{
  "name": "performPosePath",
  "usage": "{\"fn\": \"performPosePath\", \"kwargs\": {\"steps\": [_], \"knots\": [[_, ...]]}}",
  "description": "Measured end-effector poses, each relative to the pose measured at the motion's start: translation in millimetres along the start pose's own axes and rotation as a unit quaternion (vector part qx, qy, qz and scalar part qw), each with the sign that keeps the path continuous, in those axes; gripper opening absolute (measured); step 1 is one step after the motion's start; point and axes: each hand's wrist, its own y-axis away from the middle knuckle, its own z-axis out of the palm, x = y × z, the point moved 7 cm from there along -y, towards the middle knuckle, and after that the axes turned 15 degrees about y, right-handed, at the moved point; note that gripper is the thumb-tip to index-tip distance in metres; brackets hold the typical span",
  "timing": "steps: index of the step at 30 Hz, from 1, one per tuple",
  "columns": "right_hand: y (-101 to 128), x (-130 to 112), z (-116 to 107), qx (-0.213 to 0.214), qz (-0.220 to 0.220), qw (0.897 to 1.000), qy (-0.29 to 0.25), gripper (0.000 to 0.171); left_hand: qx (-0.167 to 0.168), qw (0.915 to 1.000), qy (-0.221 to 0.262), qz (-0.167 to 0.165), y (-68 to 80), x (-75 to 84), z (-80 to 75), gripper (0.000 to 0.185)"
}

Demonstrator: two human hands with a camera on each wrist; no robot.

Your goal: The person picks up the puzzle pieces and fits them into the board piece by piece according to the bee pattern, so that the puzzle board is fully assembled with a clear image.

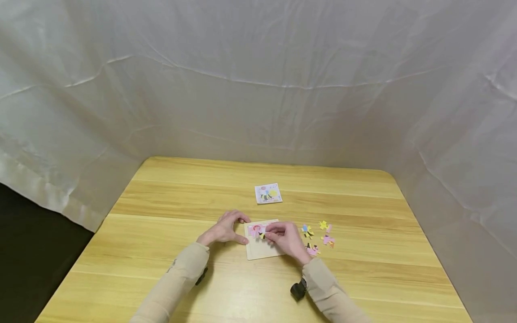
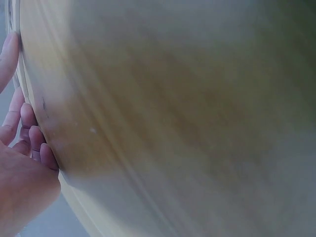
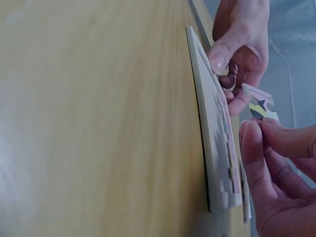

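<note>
A pale wooden puzzle board (image 1: 260,249) lies flat on the table (image 1: 161,233), with pink pieces set in its top left. My left hand (image 1: 226,231) grips the board's left edge; in the right wrist view its thumb and curled fingers (image 3: 232,94) pinch the board (image 3: 210,138). My right hand (image 1: 269,235) pinches a small puzzle piece (image 3: 259,101) with yellow and black print just above the board's upper part. The left wrist view shows only my left hand's fingers (image 2: 27,131) against a blurred tabletop.
Several loose coloured pieces (image 1: 317,237) lie on the table right of the board. A small picture card (image 1: 268,193) lies farther back. White sheeting (image 1: 258,89) walls in the table at the back and sides.
</note>
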Motion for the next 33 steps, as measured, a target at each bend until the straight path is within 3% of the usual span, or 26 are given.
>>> {"fn": "performPosePath", "kwargs": {"steps": [10,21,26,33], "knots": [[1.6,-0.7,10.6,-0.009,0.013,1.0,-0.006,0.009,0.001,0.9999,-0.01,0.006,0.5,1.2,-0.5,0.059],[3.1,-2.0,14.7,0.003,0.025,0.999,0.026,0.005,-0.001,0.9999,-0.006,0.011,2.1,3.3,-0.8,0.059],[2.7,-2.4,16.4,0.007,0.012,0.998,0.056,0.005,-0.002,0.9999,-0.006,0.008,2.6,4.2,-0.9,0.059],[3.6,-9.2,13.3,0.034,-0.012,0.989,0.145,0.006,-0.003,0.9999,-0.011,0.009,2.6,4.5,-1.2,0.059]]}}
